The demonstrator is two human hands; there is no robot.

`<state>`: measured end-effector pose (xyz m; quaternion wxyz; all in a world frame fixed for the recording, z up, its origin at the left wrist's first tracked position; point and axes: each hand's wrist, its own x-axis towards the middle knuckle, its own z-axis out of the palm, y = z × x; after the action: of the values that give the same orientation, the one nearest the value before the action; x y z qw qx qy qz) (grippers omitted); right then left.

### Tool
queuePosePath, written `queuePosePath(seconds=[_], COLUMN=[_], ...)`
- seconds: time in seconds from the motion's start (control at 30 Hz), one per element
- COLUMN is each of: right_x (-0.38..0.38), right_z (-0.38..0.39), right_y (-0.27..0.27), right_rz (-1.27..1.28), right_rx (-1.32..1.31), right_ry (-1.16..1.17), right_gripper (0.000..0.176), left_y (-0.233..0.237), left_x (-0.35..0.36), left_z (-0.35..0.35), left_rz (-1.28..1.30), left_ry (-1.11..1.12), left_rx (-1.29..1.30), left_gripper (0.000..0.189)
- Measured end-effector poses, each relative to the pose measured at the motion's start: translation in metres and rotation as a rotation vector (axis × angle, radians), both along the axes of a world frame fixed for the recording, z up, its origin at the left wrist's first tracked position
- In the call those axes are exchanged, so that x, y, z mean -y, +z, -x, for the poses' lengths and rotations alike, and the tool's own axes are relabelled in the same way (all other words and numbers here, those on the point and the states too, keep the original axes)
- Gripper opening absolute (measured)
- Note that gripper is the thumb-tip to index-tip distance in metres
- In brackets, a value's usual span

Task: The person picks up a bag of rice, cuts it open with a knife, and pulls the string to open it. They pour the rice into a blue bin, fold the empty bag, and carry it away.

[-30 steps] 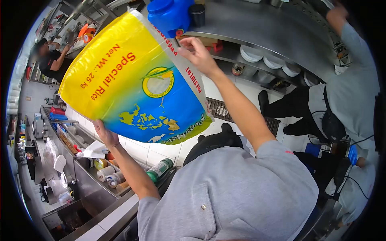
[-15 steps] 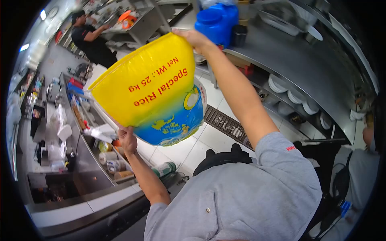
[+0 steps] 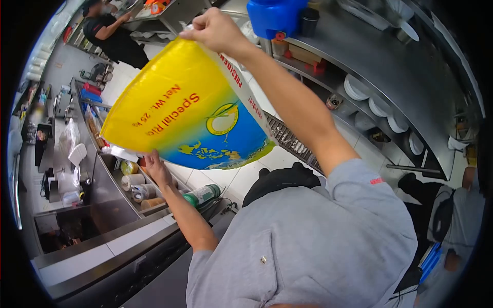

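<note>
A rice bag, yellow at one end and blue at the other, hangs tilted in front of me above the floor. Its printing reads "Special Rice" and "Net Wt. 25 kg", turned nearly upside down. My right hand is closed on the bag's upper corner. Lower down, on the left, my left hand grips the bag's edge, its fingertips partly hidden by the bag. The bag looks bulged at its blue end; what is inside cannot be seen.
To the right runs a steel counter with a blue container and stacked plates below. Jars stand left, a green cylinder nearer. A floor drain grate lies ahead. Co-workers stand far left and at right.
Both hands still hold the bag. It has shifted left and turned, so its white printed side now shows. My right hand has moved up and left; my left hand slightly left.
</note>
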<state>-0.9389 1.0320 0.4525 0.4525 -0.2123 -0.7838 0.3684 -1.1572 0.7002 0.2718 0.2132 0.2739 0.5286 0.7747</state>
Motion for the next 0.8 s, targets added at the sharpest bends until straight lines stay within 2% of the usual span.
queuePosePath(seconds=[0.03,0.07,0.1,0.13,0.17,0.2,0.23,0.27,0.33,0.37,0.4,0.47,0.5,0.6,0.63,0.67,0.73,0.8], right_x=[0.016,0.04,0.07,0.099,0.122,0.141,0.157,0.165,0.175,0.174,0.172,0.166,0.163,0.159,0.157,0.155,0.13,0.102], right_z=[0.0,0.003,0.0,-0.003,-0.005,-0.011,-0.017,-0.021,-0.026,-0.036,-0.05,-0.072,-0.082,-0.112,-0.128,-0.144,-0.176,-0.22], right_y=[0.0,-0.003,-0.01,-0.017,-0.022,-0.026,-0.027,-0.027,-0.023,-0.017,-0.013,-0.009,-0.009,-0.022,-0.03,-0.039,-0.08,-0.137], right_rz=[-0.153,-0.308,-0.28,-0.246,-0.343,-0.351,-0.354,-0.427,-0.471,-0.465,-0.457,-0.437,-0.416,-0.352,-0.32,-0.29,-0.202,-0.174], right_rx=[-0.177,-0.349,-0.321,-0.295,-0.254,-0.229,-0.203,-0.25,-0.392,-0.395,-0.41,-0.411,-0.42,-0.425,-0.423,-0.422,-0.317,-0.136], right_ry=[-0.086,-0.181,-0.122,-0.072,-0.11,-0.101,-0.083,-0.107,-0.23,-0.262,-0.28,-0.327,-0.34,-0.352,-0.352,-0.348,-0.359,-0.508], right_gripper=[0.033,0.028,0.023,0.019,0.015,0.013,0.011,0.008,0.01,0.01,0.011,0.013,0.013,0.016,0.021,0.027,0.038,0.039], left_y=[0.004,-0.019,0.049,0.075,0.112,0.148,0.178,0.196,0.22,0.224,0.228,0.25,0.256,0.259,0.261,0.264,0.278,0.297], left_x=[0.007,0.024,0.007,0.004,-0.003,-0.021,-0.035,-0.049,-0.074,-0.079,-0.087,-0.105,-0.116,-0.135,-0.141,-0.146,-0.151,-0.151], left_z=[-0.001,0.038,-0.025,-0.044,-0.072,-0.107,-0.126,-0.135,-0.138,-0.13,-0.124,-0.135,-0.149,-0.162,-0.162,-0.165,-0.169,-0.141], left_rz=[0.376,0.54,0.474,0.575,0.418,0.181,0.161,0.164,0.273,0.338,0.283,0.341,0.311,0.241,0.194,0.185,0.0,-0.075], left_ry=[0.233,0.427,0.681,0.998,0.829,0.454,0.278,0.246,-0.322,-0.401,-0.409,-0.582,-0.58,-0.654,-0.69,-0.706,-0.751,-0.78], left_rx=[-0.117,-0.382,-0.338,-0.891,-1.001,-1.108,-1.464,-1.461,-1.55,-1.443,-1.478,-1.527,-1.607,-1.538,-1.507,-1.514,-1.383,-1.316], left_gripper=[0.034,0.041,0.044,0.047,0.049,0.055,0.057,0.057,0.058,0.058,0.046,0.031,0.019,0.019,0.014,0.014,0.008,0.004])
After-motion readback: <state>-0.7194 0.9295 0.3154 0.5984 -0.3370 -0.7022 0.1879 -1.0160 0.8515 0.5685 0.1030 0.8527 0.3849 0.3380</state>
